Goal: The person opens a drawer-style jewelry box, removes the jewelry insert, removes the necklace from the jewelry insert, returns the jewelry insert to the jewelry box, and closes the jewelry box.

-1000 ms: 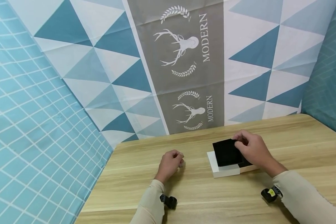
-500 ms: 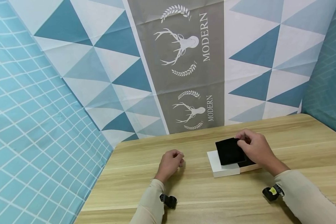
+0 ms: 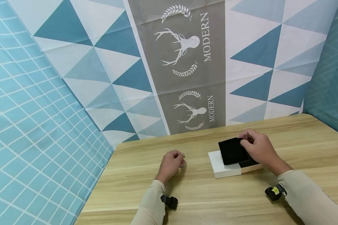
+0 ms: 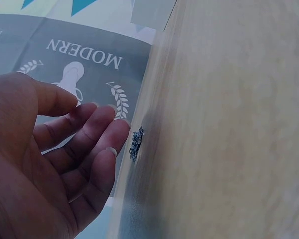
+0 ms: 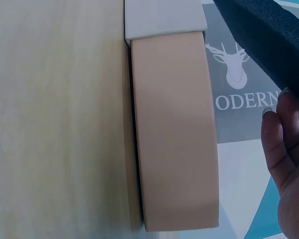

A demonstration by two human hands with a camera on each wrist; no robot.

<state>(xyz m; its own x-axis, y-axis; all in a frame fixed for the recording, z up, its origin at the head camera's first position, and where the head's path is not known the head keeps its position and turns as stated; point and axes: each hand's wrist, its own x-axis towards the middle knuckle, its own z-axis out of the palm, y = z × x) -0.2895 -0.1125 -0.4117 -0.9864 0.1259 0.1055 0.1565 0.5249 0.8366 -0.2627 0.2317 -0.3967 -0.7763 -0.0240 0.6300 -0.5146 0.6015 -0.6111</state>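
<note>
My right hand [image 3: 257,147] pinches the top right corner of a black foam pad [image 3: 233,152], tilted over a partly pulled-out box. The pad's thick edge shows dark and grainy in the right wrist view. The box has a white sleeve [image 3: 222,168] and a tan inner tray [image 5: 174,129] with black inside. My left hand [image 3: 170,165] rests at the table, fingers loosely curled, holding nothing. A small glittering dark piece [image 4: 136,144] lies just beyond its fingertips in the left wrist view; the hand hides it from the head view.
The wooden table [image 3: 202,200] ends at a patterned cloth wall [image 3: 191,72] with deer heads and triangles. A blue checked curtain [image 3: 45,131] hangs on the left, a teal one [image 3: 329,87] on the right. Each wrist carries a small black camera [image 3: 170,202].
The right hand has shifted slightly right and up with the black foam pad, uncovering more of the white sleeve. The left hand and the box have stayed put.
</note>
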